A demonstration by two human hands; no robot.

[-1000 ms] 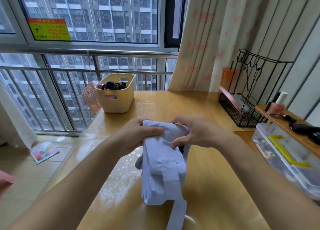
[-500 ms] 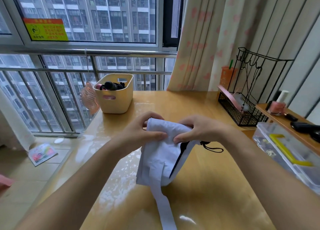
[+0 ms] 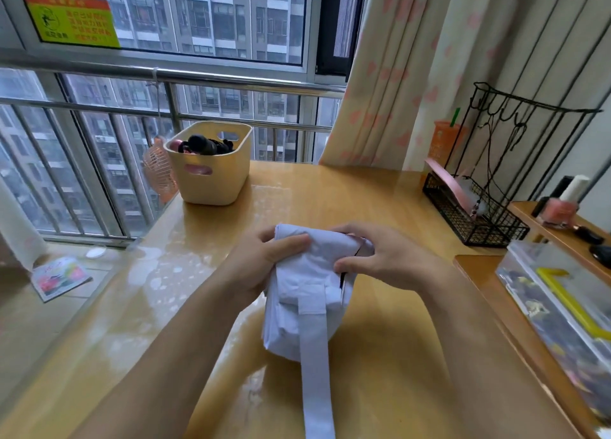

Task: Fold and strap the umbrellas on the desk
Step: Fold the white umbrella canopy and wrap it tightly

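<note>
A pale lilac folded umbrella (image 3: pixel 305 293) is held above the middle of the wooden desk (image 3: pixel 380 356). My left hand (image 3: pixel 264 260) grips its upper left part, thumb lying across the cloth. My right hand (image 3: pixel 386 260) grips the upper right part, fingers curled over the top and thumb pressed on the side. A dark edge of the umbrella shows just under my right thumb. The umbrella's long strap (image 3: pixel 315 372) hangs loose straight down toward the bottom of the view.
A cream bin (image 3: pixel 211 170) with dark items stands at the desk's back left, a small pink fan (image 3: pixel 158 170) beside it. A black wire rack (image 3: pixel 476 213) sits at the right. A clear box (image 3: pixel 562 309) with a yellow handle lies on a side shelf.
The umbrella bundle has been turned in my hands and gathered tighter. The black cord seen beside my right hand half a second ago is out of sight, and the strap hangs straight down.
</note>
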